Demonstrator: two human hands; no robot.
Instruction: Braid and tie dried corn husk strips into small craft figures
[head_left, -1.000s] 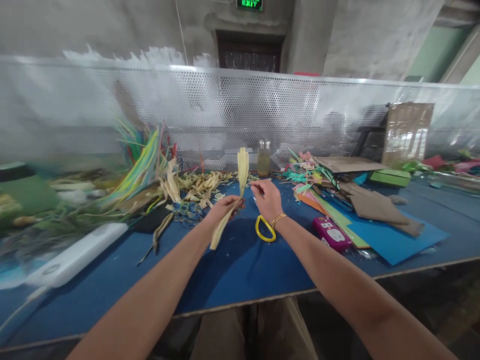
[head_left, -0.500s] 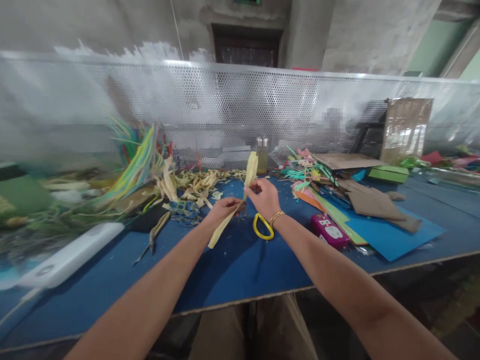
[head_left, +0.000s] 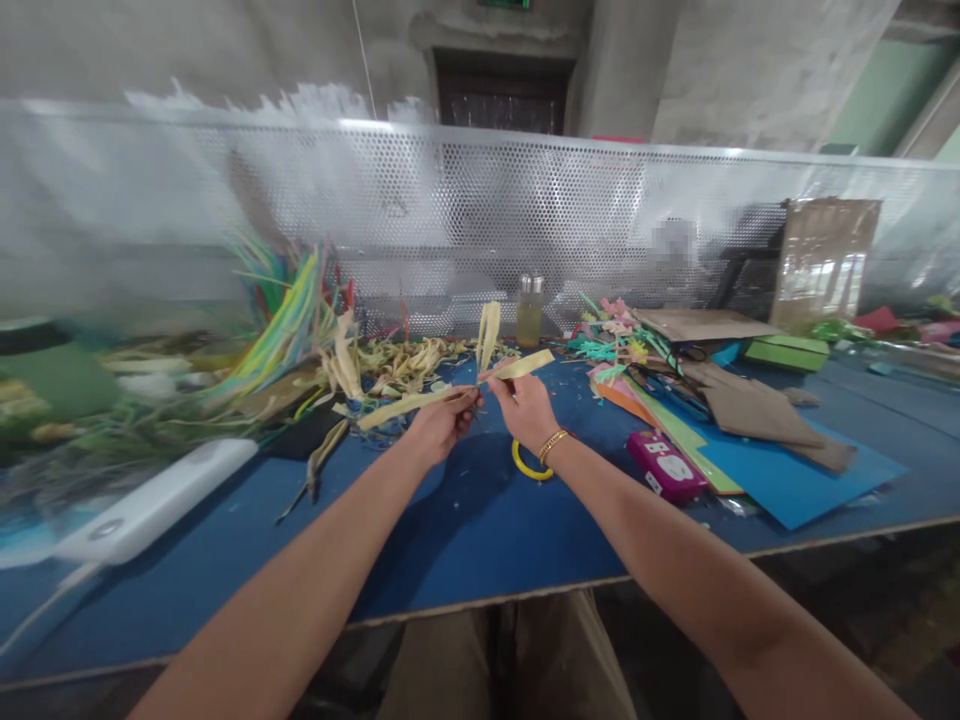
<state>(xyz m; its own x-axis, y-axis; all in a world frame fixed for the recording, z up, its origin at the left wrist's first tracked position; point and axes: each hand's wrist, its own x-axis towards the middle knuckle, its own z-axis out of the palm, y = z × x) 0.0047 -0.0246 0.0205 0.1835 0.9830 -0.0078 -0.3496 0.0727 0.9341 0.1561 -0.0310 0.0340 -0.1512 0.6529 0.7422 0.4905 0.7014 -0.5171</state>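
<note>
Pale yellow strips of dried corn husk (head_left: 397, 409) meet between my two hands above the blue table. My left hand (head_left: 444, 424) is closed, fingertips pinching the husk near the joint, with one strip lying back over it to the left. Close beside it, my right hand (head_left: 527, 408), wearing a gold bracelet, pinches a husk strip (head_left: 534, 363) that points right. Another folded husk piece (head_left: 488, 332) stands up between the hands. Below my right wrist lies a yellow loop (head_left: 531, 464), partly hidden by the wrist.
Behind my left hand lies a pile of husk scraps (head_left: 409, 362). A white power strip (head_left: 157, 505) lies at left, a purple packet (head_left: 664, 466) and blue paper sheets (head_left: 795, 485) at right. A glass bottle (head_left: 529, 312) stands before the perforated metal screen (head_left: 540, 210).
My right hand has closed on a husk strip and bent it over to the right. The left strip has swung up from hanging to nearly level. Both hands stay close together.
</note>
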